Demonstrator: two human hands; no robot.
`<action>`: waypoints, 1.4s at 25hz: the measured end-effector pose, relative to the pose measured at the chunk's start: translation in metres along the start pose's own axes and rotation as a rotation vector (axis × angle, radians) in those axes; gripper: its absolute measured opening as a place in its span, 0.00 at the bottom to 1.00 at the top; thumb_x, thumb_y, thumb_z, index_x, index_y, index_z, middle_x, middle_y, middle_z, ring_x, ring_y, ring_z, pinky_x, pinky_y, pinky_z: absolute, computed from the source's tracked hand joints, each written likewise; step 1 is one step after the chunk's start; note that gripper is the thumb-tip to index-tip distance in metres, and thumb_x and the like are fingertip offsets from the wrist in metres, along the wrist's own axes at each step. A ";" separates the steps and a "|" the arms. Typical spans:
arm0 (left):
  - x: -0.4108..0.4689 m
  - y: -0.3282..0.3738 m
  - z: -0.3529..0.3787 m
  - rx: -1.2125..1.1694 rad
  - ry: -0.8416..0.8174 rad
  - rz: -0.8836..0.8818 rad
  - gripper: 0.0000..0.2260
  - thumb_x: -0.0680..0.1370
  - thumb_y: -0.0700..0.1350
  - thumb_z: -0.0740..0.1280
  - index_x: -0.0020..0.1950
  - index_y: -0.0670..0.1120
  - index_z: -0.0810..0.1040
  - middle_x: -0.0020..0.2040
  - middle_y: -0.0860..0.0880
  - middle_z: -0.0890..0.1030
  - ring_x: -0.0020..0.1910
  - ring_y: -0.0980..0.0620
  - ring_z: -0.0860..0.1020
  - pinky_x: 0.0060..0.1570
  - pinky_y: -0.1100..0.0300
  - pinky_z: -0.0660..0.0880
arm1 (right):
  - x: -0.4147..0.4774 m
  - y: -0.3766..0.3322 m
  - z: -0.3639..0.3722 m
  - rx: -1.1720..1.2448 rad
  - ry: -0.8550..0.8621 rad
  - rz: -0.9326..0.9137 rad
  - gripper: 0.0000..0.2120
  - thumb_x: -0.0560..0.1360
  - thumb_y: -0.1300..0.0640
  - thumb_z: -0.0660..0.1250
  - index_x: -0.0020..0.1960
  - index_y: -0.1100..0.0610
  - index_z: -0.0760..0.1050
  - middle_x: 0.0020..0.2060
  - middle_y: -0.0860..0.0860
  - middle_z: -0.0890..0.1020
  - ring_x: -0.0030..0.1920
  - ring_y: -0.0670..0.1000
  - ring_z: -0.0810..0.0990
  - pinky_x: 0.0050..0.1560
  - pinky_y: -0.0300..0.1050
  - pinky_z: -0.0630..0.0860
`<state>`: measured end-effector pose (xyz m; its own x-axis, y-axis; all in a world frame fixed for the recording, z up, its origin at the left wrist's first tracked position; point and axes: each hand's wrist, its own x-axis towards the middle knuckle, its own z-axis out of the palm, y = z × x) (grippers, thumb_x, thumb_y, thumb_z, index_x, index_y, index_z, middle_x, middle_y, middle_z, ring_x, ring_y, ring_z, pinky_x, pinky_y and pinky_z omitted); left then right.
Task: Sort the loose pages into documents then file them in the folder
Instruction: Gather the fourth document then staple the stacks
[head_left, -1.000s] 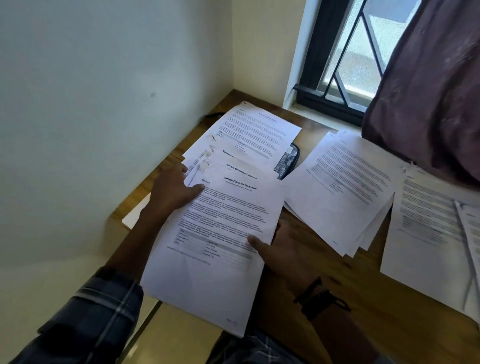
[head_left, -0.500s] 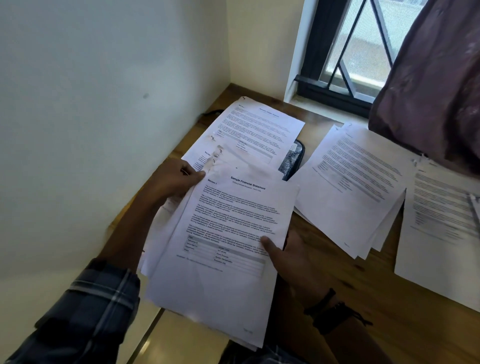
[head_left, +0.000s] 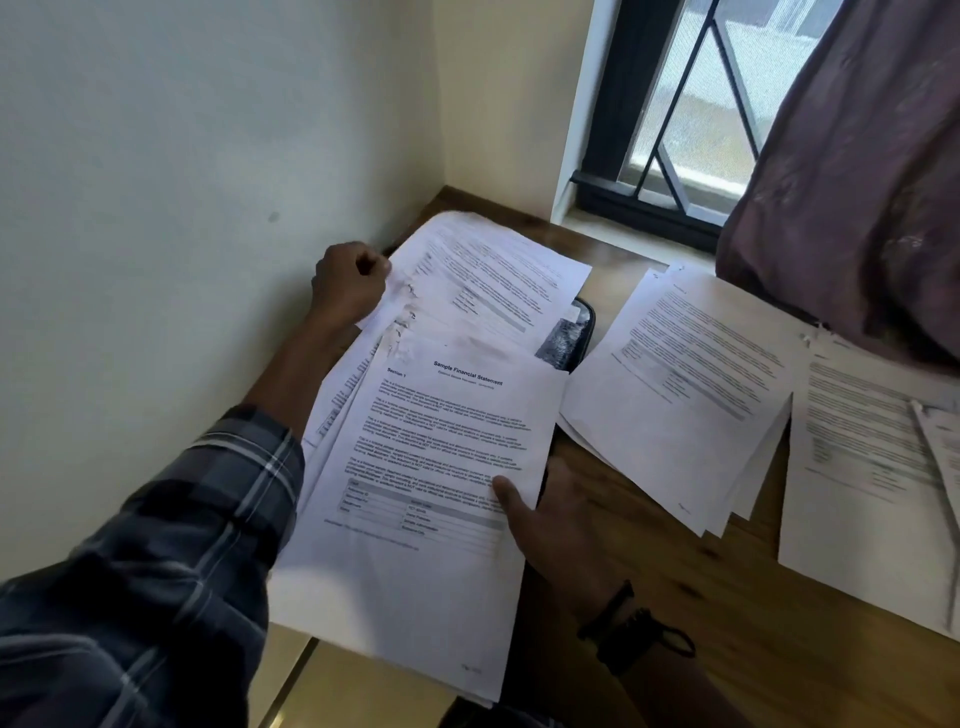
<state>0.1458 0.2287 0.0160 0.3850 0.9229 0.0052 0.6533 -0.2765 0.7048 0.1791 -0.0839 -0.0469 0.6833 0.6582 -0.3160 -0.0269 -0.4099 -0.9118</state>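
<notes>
Our left hand (head_left: 350, 288) has left the near stack (head_left: 415, 519) for the far sheets (head_left: 493, 270) by the wall, fingers curled on their edge. Our right hand (head_left: 558, 525) pinches the near stack, which overhangs the counter (head_left: 649, 561). We judge sorting unfinished.

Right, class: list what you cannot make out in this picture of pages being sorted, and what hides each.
All head view.
- Dark object: mostly covered by pages; folder or not, unclear.
- Right pile: cut by the frame edge, far end behind the curtain.
- Left hand: fingers turned away, so any grip on the far sheets is unclear.
- Front stack in the right hand: body text too small to read.
</notes>
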 end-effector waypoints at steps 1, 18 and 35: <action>0.000 0.005 -0.001 -0.026 0.068 0.065 0.08 0.79 0.44 0.66 0.50 0.40 0.80 0.49 0.44 0.83 0.51 0.44 0.80 0.53 0.52 0.75 | 0.000 0.001 0.000 -0.024 -0.004 -0.005 0.17 0.75 0.53 0.71 0.61 0.56 0.73 0.55 0.47 0.82 0.53 0.44 0.81 0.49 0.41 0.81; -0.180 0.110 -0.033 -0.934 -0.040 -0.110 0.04 0.79 0.49 0.67 0.51 0.51 0.80 0.52 0.48 0.83 0.52 0.48 0.80 0.55 0.51 0.78 | -0.007 -0.049 -0.120 0.780 -0.206 0.261 0.25 0.73 0.35 0.62 0.63 0.49 0.71 0.62 0.59 0.79 0.62 0.60 0.79 0.64 0.61 0.74; -0.300 0.073 0.015 -0.733 -0.167 -0.154 0.10 0.78 0.42 0.68 0.59 0.47 0.81 0.52 0.51 0.86 0.50 0.50 0.84 0.48 0.56 0.82 | -0.038 0.016 -0.194 -0.003 -0.043 -0.067 0.17 0.77 0.52 0.69 0.64 0.54 0.74 0.55 0.48 0.81 0.53 0.47 0.81 0.50 0.41 0.80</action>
<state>0.0876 -0.0722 0.0548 0.4557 0.8680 -0.1973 0.1307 0.1540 0.9794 0.2941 -0.2383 0.0012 0.6512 0.7110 -0.2652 0.0203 -0.3657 -0.9305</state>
